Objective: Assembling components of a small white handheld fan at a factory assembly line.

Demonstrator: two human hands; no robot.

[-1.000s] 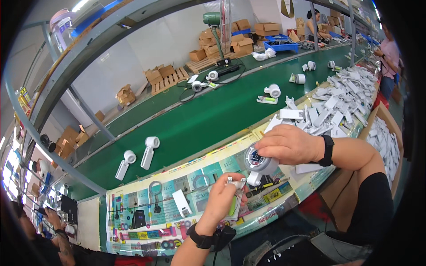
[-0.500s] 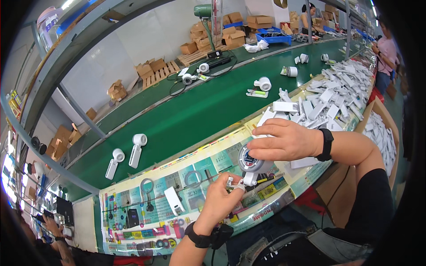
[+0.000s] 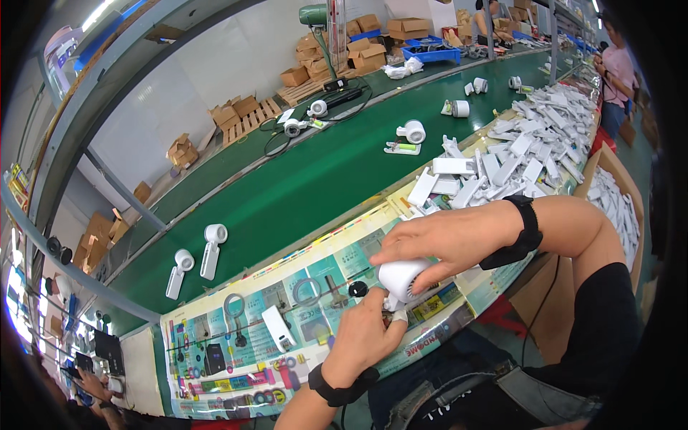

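My right hand (image 3: 459,235) is curled over a white, cylinder-shaped fan head (image 3: 398,279), its thumb against the slotted side. The fingers of my left hand (image 3: 358,331) pinch the small white neck at the fan head's lower end; wires or other small parts there are hidden by the fingers. Both hands are over the printed mat. Left of them, a flat white handle shell (image 3: 278,328) lies on the mat. A black disc (image 3: 357,289) shows beside my left fingertips; I cannot tell whether it is loose or printed.
A heap of white handle shells (image 3: 527,143) lies at the right, with a carton (image 3: 622,175) of more beyond my right arm. Across the green conveyor belt (image 3: 287,186) stand assembled handheld fans (image 3: 211,251) and fan heads (image 3: 411,132). People work at both ends.
The fan head has been turned over: its open face with the dark centre showed before, and now its white outer side does. My right hand has lowered around it.
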